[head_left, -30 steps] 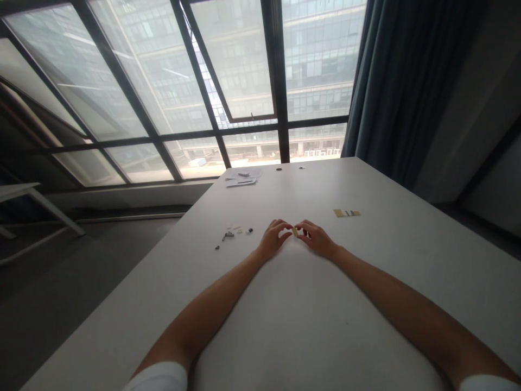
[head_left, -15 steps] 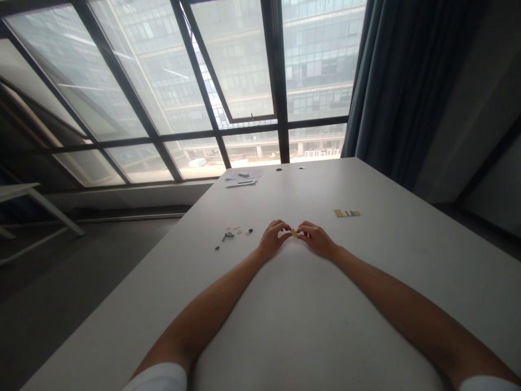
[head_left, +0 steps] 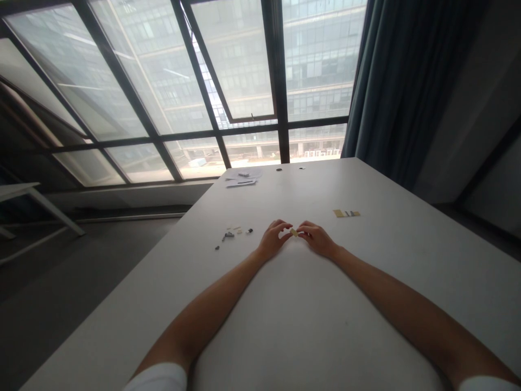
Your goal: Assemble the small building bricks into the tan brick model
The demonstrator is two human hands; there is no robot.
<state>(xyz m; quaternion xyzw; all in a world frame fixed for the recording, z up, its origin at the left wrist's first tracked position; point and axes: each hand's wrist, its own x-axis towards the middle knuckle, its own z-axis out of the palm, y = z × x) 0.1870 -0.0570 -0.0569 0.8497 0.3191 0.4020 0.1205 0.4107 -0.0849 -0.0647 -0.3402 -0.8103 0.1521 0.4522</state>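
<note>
Both my arms stretch out over a white table [head_left: 386, 271]. My left hand [head_left: 273, 239] and my right hand [head_left: 316, 238] meet fingertip to fingertip and pinch a tiny tan piece [head_left: 293, 232] between them, just above the tabletop. The fingers of both hands are curled closed on it. To the left of my left hand lie several small dark and tan parts [head_left: 233, 234]. A short row of tan and dark pieces [head_left: 346, 213] lies beyond my right hand.
Sheets of paper [head_left: 243, 178] and two small dark bits [head_left: 279, 169] lie at the table's far edge by the big window [head_left: 228, 81]. A dark curtain [head_left: 399, 81] hangs at the right. Another table [head_left: 24, 195] stands at the left across the floor.
Hardly anything has moved. My fingertips have shifted slightly around the tan piece, and the hands stay in the same place.
</note>
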